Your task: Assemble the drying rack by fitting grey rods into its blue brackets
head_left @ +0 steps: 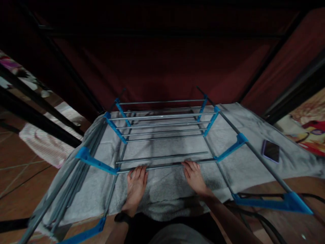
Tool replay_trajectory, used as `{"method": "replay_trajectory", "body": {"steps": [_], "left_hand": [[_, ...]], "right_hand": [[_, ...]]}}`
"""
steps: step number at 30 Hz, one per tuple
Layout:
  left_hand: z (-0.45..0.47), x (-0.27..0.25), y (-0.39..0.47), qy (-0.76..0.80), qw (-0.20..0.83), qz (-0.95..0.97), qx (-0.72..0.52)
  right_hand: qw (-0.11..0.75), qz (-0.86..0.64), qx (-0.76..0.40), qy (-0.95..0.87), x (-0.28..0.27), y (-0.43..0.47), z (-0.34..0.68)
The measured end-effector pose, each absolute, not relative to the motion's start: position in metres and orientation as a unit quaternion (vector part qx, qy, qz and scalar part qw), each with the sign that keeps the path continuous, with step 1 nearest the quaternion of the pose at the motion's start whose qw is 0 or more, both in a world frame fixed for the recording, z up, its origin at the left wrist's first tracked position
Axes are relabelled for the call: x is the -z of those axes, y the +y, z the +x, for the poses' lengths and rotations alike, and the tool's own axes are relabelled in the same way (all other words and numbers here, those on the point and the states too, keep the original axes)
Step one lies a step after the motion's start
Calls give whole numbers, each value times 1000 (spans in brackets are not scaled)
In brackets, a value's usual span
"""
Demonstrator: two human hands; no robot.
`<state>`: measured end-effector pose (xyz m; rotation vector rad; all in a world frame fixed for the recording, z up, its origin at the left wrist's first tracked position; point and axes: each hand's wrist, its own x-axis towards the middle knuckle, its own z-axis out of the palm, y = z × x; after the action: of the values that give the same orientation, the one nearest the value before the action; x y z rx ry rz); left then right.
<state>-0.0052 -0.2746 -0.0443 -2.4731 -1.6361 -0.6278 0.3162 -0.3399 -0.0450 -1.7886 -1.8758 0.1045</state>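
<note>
A partly assembled rack of grey metal tubes and blue plastic brackets [99, 164] lies across a grey blanket [162, 189] in front of me. My left hand [137, 179] has its fingers curled over the left part of the near metal tube [165, 166]. Further right, my right hand [193, 173] grips the same tube, its fingertips on the far side. That tube runs between the left bracket and the right blue bracket [231, 147]. Just behind it lies another metal tube [152, 158], whose right end stops short of the bracket. Several crossbars [162, 117] span the rack's far part.
A bundle of loose tubes [68, 188] lies at the left on the blanket. To the right rests a phone [271, 150]. Behind the rack rises a dark red panel [157, 67]; black metal bars [38, 117] flank it. A striped cloth [48, 139] is at the left.
</note>
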Motion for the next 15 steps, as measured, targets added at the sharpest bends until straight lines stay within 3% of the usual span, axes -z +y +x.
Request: {"method": "replay_trajectory", "body": {"steps": [9,15], "left_hand": [[2,53,-276,-542,57,-798,257],[1,53,-276,-537,70,-802,251]], "right_hand": [[248,-665,-100,-697,16,-285,316],[188,-669,-131,-707,19,-255,313]]}}
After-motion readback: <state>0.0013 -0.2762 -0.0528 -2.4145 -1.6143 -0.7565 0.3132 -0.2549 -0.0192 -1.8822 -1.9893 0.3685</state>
